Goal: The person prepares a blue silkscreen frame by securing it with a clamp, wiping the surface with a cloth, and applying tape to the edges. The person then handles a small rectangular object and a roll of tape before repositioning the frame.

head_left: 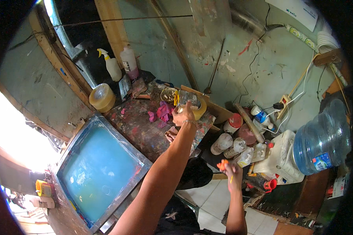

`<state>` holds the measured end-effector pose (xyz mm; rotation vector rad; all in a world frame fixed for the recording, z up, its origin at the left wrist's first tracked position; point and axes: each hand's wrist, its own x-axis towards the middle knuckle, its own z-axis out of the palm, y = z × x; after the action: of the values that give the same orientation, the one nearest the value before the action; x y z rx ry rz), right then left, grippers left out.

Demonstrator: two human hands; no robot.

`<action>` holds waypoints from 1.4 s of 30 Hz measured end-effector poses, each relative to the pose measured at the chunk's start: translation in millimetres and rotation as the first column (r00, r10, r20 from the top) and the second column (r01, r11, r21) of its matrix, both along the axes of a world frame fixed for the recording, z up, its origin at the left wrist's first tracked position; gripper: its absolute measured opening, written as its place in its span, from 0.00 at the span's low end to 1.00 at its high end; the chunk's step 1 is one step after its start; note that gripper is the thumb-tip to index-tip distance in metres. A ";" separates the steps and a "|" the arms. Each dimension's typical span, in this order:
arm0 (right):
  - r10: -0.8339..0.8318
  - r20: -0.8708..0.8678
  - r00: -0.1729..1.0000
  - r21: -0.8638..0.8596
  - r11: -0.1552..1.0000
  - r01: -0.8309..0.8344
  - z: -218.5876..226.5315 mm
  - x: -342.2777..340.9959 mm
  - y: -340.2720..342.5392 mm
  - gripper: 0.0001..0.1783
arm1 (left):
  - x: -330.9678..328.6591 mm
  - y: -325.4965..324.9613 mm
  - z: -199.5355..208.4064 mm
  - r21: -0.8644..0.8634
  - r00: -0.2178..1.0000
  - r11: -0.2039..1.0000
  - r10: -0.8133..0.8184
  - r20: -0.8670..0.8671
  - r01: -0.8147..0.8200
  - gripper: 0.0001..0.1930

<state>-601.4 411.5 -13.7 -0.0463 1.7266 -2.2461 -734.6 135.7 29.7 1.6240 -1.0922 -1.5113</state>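
Observation:
My left hand (183,116), wearing a thin bracelet, reaches over the far side of the paint-stained table. Its fingers are bent beside a yellow tape roll (200,111) and a clear greyish item (188,98). What lies under those fingers is hidden. A crumpled pink cloth (165,111) is just left of this hand, and a brownish rag (171,134) lies nearer me. Lower right, my right hand (233,176) is closed around a small, lumpy orange thing (222,165), held above the floor. A yellow bit shows at the same hand.
A wood-framed printing screen (100,168) with blue mesh leans at left. Behind stand a spray bottle (112,67), a bottle of pink liquid (129,62) and a wide tape roll (102,97). At right are several bottles (222,143), a white jerrycan (277,156) and a blue water jug (321,135).

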 end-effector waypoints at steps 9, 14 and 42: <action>-0.159 0.091 0.983 0.070 0.986 0.153 -8.1 21.5 44.0 0.07 | -22.7 -21.8 -20.0 0.012 0.958 0.995 0.095 -0.272 -0.096 0.26; -0.059 0.246 0.967 -0.178 0.978 0.105 13.9 4.3 31.5 0.09 | 6.9 -23.7 27.0 -0.450 0.906 0.890 -0.253 -0.339 0.080 0.17; 0.093 0.170 0.981 0.320 0.936 -0.144 -26.7 -1.9 -0.4 0.19 | 149.9 6.0 -61.6 -0.535 0.444 -0.104 -0.438 0.782 0.839 0.15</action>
<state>-603.3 411.2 -40.4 0.0903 1.9349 -1.7987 -584.7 141.8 -31.8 0.3244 -2.6793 -0.5369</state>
